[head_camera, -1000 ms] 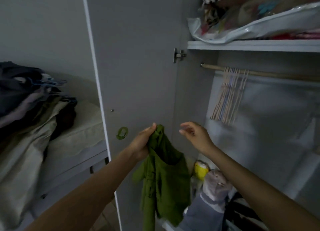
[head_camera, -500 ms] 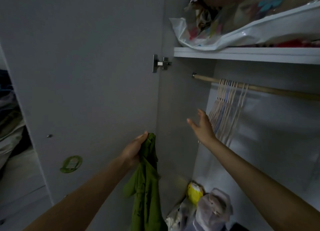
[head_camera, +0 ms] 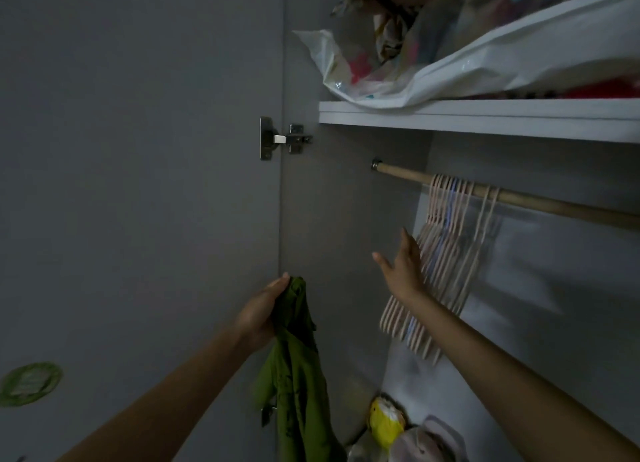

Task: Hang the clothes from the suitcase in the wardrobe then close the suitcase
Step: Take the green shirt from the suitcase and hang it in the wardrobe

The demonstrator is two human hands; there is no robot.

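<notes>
My left hand point(head_camera: 261, 314) grips the green garment point(head_camera: 294, 368) by its top edge, fingers curled round the bunched cloth, thumb tip up at the top; the rest of the garment hangs limp below my hand, in front of the wardrobe's inner side panel, just by the open door point(head_camera: 138, 184)

My right hand point(head_camera: 401, 271) is raised inside the wardrobe, fingers straight and spread, thumb out to the left, holding nothing; it sits right at the bunch of pale hangers point(head_camera: 446, 253), overlapping them in view, can't tell if the fingers actually touch them

The hangers hang packed together from the wooden rail point(head_camera: 554, 205), near its left end, their lower bars slanting down-left behind my wrist; one or two in the bunch look bluish

Above the rail a white shelf point(head_camera: 485, 118) carries a big plastic bag point(head_camera: 467, 70) stuffed with coloured fabric, one corner drooping over the shelf's left end

Metal hinge point(head_camera: 282, 138) joins door and side panel

Green round sticker point(head_camera: 31, 383) low on the door

On the wardrobe floor a yellow item point(head_camera: 384, 423) and a pale bag point(head_camera: 426, 441), blurred

Suitcase out of view
</notes>
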